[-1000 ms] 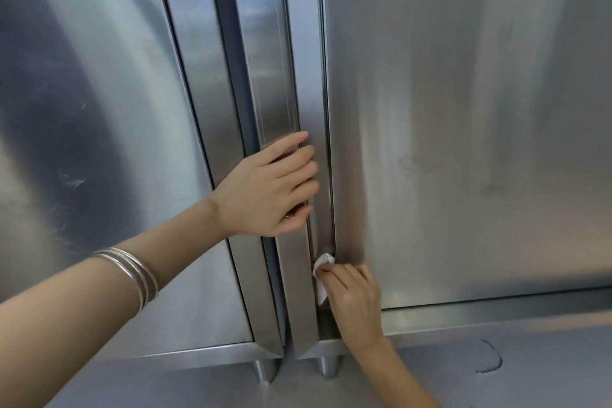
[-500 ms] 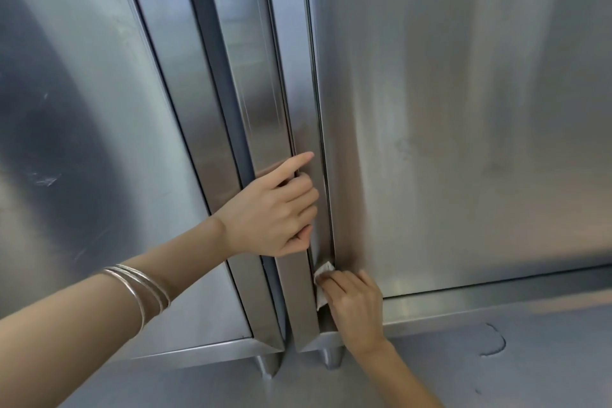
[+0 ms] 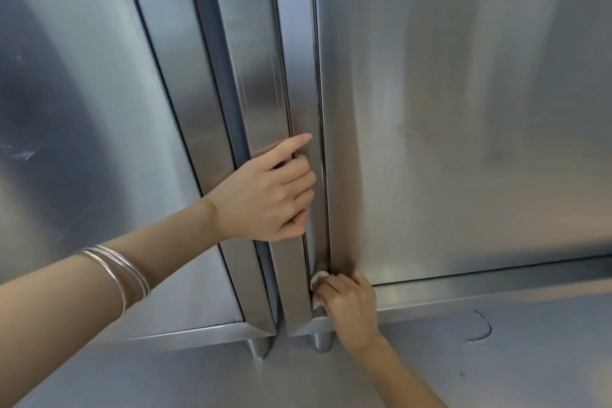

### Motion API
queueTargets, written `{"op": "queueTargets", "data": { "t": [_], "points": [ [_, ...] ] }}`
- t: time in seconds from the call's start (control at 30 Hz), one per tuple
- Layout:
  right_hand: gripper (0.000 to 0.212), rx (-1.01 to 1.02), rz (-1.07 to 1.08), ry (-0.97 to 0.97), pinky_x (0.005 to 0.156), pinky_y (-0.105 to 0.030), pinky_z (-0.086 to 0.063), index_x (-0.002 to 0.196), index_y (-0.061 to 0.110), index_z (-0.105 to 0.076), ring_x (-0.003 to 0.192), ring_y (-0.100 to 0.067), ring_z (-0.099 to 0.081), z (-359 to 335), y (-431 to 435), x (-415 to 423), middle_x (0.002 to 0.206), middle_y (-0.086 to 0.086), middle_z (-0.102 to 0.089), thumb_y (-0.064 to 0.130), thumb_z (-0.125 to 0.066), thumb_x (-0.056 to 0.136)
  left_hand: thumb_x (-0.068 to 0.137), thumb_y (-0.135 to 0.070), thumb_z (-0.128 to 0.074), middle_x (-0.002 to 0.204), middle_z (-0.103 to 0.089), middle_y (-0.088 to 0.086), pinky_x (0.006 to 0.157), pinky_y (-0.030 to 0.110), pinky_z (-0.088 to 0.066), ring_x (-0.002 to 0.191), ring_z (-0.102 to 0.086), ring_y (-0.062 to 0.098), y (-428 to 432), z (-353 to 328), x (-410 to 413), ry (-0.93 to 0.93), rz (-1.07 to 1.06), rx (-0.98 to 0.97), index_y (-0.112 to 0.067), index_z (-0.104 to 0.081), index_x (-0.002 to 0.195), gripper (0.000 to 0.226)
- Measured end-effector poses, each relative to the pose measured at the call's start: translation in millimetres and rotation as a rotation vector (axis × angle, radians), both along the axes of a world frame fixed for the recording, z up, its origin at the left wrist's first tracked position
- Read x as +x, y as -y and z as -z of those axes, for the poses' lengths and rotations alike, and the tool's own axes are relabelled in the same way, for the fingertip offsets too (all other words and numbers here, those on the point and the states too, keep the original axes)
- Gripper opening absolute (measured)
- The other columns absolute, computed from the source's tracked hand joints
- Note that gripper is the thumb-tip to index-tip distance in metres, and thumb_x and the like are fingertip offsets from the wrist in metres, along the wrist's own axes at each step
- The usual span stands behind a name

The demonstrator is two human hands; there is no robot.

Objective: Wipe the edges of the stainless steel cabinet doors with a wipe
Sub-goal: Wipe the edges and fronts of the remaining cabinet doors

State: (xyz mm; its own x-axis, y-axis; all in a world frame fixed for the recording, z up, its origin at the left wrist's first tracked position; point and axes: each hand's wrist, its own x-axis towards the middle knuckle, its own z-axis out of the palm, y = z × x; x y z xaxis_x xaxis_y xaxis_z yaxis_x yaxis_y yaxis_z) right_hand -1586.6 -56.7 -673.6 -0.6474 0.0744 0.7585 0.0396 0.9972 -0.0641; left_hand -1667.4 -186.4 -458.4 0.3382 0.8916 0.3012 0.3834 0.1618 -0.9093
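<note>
At the far left of the frame a brushed steel left door (image 3: pixel 76 116) fills the view, scuffed with a few pale scratches near its left edge. Across the lower left a bare forearm reaches in, with thin silver bangles (image 3: pixel 121 272) around it. It ends at the left hand (image 3: pixel 268 195) in the centre of the frame, whose fingers are curled around the vertical edge strip (image 3: pixel 298 83) where the two doors meet, the index finger stretched out straight and pointing right while the other fingers fold over the strip. Just right of that strip runs the narrow seam beside the right door (image 3: pixel 463 109), a broad steel panel taking up the right half of the frame. Low in the centre, the right hand (image 3: pixel 351 301) comes up from the bottom edge, its fingers closed and pressing a small white wipe (image 3: pixel 318 278) against the bottom of that seam. Below the doors two short round legs (image 3: pixel 320 341) stand on the grey floor (image 3: pixel 496 358).
</note>
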Motion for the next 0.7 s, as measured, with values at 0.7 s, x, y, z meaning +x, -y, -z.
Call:
{"op": "queueTargets", "data": {
  "t": [0.7],
  "points": [
    [0.017,-0.112,0.171,-0.118,0.067,-0.036,-0.042,0.070,0.016,-0.068,0.071,-0.016,-0.060,-235,-71,132,0.075,0.009,-0.067,0.004,-0.078,0.074,0.078,-0.023,-0.063,0.068,-0.059,0.010,0.076,0.042,-0.043,0.072,-0.050,0.029,-3,-10,10,0.201,0.012,-0.053,-0.005,-0.069,0.069,0.021]
  ]
}}
